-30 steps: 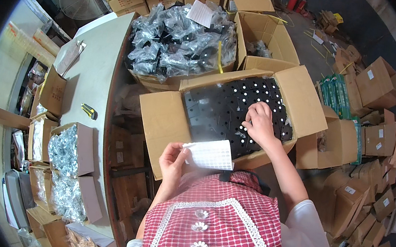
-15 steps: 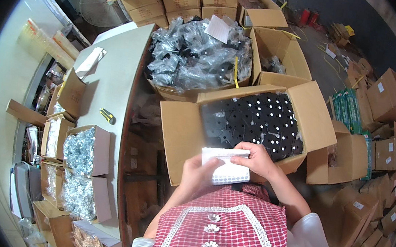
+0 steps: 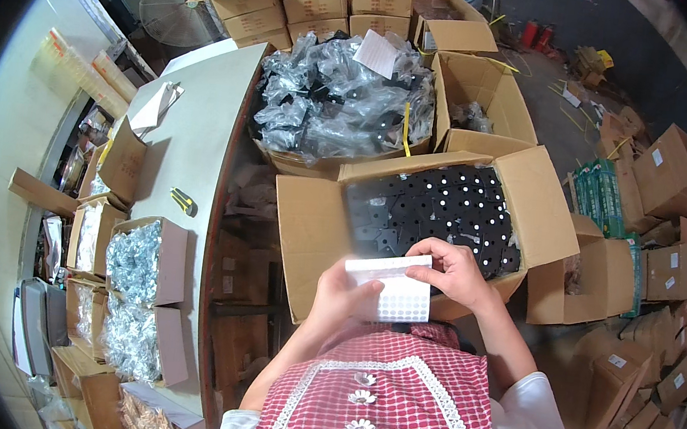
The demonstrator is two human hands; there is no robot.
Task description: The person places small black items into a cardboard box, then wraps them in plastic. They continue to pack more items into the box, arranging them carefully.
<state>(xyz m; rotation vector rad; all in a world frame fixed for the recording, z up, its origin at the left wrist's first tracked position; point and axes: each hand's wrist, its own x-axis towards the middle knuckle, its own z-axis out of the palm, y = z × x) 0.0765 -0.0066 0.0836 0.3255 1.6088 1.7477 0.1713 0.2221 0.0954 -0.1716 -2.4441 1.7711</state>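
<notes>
An open cardboard box (image 3: pixel 309 228) of black dotted plates (image 3: pixel 436 212) sits directly ahead of both hands. The white sticker sheet (image 3: pixel 393 285), long axis crosswise, is held above its near edge. The left hand (image 3: pixel 342 294) is closed on the sheet's left end; the right hand (image 3: pixel 455 272) pinches its top right corner, nearer the plates.

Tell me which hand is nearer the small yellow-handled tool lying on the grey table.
Left. The left hand holds the white sticker sheet's left side, on the yellow-handled tool's side. The right hand grips the sheet's top right, farther away.
</notes>
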